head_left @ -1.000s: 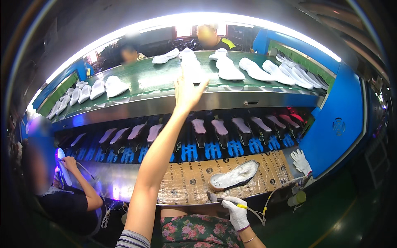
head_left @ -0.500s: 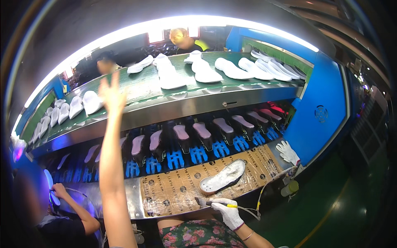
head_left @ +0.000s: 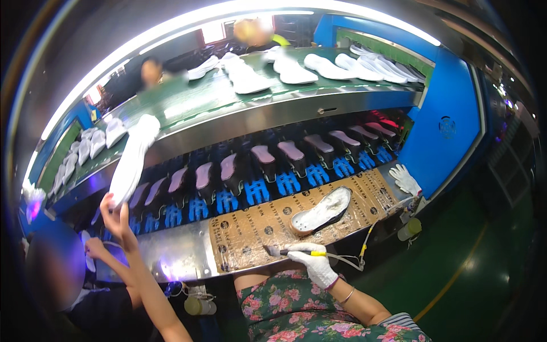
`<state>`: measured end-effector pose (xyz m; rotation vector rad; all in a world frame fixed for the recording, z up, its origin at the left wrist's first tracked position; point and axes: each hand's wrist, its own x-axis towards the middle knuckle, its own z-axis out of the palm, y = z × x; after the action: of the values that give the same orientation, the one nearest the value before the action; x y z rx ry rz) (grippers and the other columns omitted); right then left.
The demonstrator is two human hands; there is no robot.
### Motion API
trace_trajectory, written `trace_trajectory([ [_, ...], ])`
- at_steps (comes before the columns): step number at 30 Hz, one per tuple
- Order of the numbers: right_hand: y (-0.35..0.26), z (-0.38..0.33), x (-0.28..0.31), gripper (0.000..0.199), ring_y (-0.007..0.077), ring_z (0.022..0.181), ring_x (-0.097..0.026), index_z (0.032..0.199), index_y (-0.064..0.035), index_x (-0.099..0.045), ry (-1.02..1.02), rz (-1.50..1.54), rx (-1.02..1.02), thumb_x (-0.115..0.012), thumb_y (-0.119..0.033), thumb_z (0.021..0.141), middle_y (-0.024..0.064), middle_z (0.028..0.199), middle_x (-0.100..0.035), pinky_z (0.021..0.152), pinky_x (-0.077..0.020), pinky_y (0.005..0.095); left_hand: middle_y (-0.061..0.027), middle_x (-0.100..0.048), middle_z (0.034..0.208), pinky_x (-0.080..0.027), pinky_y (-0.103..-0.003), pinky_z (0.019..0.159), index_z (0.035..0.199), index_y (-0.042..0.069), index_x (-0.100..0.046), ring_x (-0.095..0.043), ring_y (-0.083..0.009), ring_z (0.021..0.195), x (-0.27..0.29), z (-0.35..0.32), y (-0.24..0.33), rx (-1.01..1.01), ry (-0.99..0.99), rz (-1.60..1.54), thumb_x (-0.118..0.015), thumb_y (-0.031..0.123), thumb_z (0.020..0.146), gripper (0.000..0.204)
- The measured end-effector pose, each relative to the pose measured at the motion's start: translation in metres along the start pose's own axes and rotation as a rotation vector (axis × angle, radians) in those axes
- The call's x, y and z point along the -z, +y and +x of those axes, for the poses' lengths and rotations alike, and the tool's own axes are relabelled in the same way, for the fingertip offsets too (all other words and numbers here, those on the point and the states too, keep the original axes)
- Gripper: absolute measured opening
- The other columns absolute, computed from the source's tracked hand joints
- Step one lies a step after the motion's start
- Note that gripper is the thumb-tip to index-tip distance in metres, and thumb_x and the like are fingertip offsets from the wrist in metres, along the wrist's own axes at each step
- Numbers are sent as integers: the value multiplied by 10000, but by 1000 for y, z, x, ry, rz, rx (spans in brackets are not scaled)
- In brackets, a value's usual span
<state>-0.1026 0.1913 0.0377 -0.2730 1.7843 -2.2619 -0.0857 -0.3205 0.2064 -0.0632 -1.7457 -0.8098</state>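
In my bare left hand (head_left: 117, 215) is one end of a white shoe sole (head_left: 132, 162), held tilted upright in front of the conveyor's edge. My right hand (head_left: 316, 265) wears a white glove and grips a brush (head_left: 274, 250) with a dark handle, joined to a thin tube. The bristles hover just above the near edge of a brown cardboard sheet (head_left: 245, 249). On that sheet, beyond the brush, lies another sole (head_left: 322, 211), with white, uneven stuff on its upper face and small holes at one end.
Several white soles (head_left: 290, 69) lie on the green conveyor belt (head_left: 188, 100). Below it stands a row of pinkish-bottomed shoes (head_left: 232, 169) on blue holders (head_left: 256, 192). A spare glove (head_left: 404, 179) rests at the right. A co-worker (head_left: 97, 302) works at the left; others are behind the belt.
My left hand, empty and stretched to the belt before, has come back toward me with a white sole. The right hand keeps the brush near the same spot; the view has shifted.
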Motion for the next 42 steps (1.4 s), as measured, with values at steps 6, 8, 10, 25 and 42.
trace_trajectory([
  [6, -18, 7, 6, 207, 133, 1036, -709, 1130, 39, -786, 106, 226, -3, -755, 13, 927, 95, 1123, -784, 934, -562, 278, -217, -660, 1242, -597, -480, 936, 1371, 51, -587, -686, -367, 1097, 45, -123, 56, 191, 733, -139, -728, 303, 966, 497],
  [8, -28, 8, 5, 230, 152, 1075, -712, 1154, 46, -770, 108, 257, 19, -741, 42, 926, 112, 1164, -777, 954, -568, 288, -212, -710, 1185, -670, -471, 845, 1409, 109, -586, -741, -365, 1036, 67, -159, 50, 446, 642, -238, -633, 186, 1036, 384],
  [10, -40, 8, -8, 222, 205, 1072, -734, 1120, 53, -755, 73, 234, 40, -709, 100, 909, 157, 1184, -768, 944, -587, 313, -138, -706, 1191, -603, -376, 904, 1306, 12, -642, -719, -259, 1023, 59, -214, 26, 660, 442, -313, -618, 109, 1019, 304],
  [25, -39, 6, -80, 150, 226, 1029, -760, 1003, 0, -819, -500, -231, 177, -831, -7, 854, 144, 1111, -802, 938, -601, 358, -297, -642, 1374, -558, -586, 1000, 1624, 57, -349, -684, -483, 1154, -73, -391, 174, 1583, -344, -1658, -313, 975, 860, 1194],
  [42, -63, 44, -95, 406, 312, 1004, -751, 1095, -74, -772, -455, -795, 1123, -791, -39, 691, 121, 1178, -774, 847, -573, 413, -131, -432, 1635, -418, -480, 1221, 1684, 152, -227, -488, -296, 1470, -117, -314, 199, 1448, -267, -1101, -114, 906, 941, 1065],
])
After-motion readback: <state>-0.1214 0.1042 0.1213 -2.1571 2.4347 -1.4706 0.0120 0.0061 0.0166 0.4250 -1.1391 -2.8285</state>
